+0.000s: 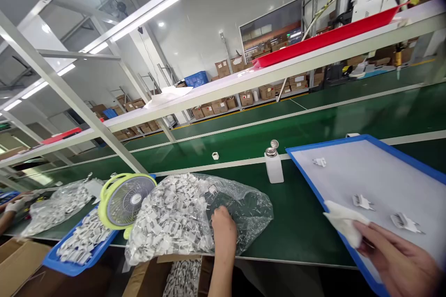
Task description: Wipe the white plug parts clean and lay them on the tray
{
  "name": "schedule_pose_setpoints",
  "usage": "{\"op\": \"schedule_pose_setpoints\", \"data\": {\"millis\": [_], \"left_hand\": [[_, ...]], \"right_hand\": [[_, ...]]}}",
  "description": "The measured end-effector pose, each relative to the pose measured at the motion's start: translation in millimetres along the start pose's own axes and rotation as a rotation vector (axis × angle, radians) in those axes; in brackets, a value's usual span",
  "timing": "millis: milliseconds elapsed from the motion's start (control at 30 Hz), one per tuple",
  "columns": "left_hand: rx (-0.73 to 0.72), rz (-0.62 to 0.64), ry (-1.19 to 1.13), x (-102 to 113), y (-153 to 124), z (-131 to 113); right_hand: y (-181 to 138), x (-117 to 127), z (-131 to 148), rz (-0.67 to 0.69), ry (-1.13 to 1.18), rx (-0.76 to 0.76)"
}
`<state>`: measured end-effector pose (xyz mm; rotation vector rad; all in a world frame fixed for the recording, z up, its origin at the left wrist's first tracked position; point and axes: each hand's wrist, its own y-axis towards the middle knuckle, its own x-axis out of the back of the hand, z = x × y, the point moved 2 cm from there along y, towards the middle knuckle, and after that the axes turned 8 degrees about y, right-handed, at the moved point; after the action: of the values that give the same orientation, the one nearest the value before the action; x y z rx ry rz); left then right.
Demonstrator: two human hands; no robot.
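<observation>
My left hand [223, 225] is at the mouth of a clear plastic bag [256, 204], its fingers curled down; whatever they hold, if anything, is hidden. Small white plug adapters [174, 209] fill the bag to the left of that hand. A folded white cloth [344, 222] is pinched in my right hand [397, 255], over the near left edge of a blue-rimmed white tray [306, 176]. On the tray lie three white two-pin plugs: one at the back [319, 162], one in the middle [363, 202] and one close to my right hand [406, 222].
A white pump bottle [274, 167] stands between bag and tray. A yellow-green fan [127, 200] and a blue bin of white parts [83, 241] are left of the bag. Below the bench edge sits an open carton [142, 280]. Another person's gloved hand [16, 205] shows far left.
</observation>
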<state>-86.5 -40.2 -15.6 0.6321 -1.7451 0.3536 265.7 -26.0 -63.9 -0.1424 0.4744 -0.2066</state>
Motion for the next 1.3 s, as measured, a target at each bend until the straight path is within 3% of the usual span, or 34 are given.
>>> {"op": "schedule_pose_setpoints", "data": {"millis": [133, 233, 367, 467, 567, 767, 1000, 1300], "left_hand": [[-0.224, 0.075, -0.13, 6, -6, -25], [-0.477, 0.178, -0.267, -2, -26, -59], [-0.707, 0.372, -0.459, -26, -52, -86], [-0.692, 0.449, -0.524, -40, -57, -88], [-0.629, 0.441, -0.534, -45, -54, -85], [-0.653, 0.361, -0.524, -50, -59, -91], [-0.658, 0.275, -0.512, -64, -65, -91], [-0.727, 0.274, -0.512, -73, -60, -85]], "right_hand": [[-11, -45, 10, 0.167, 0.119, -0.245], [-14, -60, 12, 0.177, 0.099, -0.264], [-16, -57, 13, 0.219, -0.02, -0.199], [-16, -50, 17, 0.213, -0.308, -0.014], [-15, -50, 18, 0.224, -0.499, 0.157], [-12, -68, -7, 0.446, -0.738, 0.377], [-10, -74, -43, 0.652, -0.898, 0.537], [-29, -59, -46, 0.751, -0.968, 0.617]]}}
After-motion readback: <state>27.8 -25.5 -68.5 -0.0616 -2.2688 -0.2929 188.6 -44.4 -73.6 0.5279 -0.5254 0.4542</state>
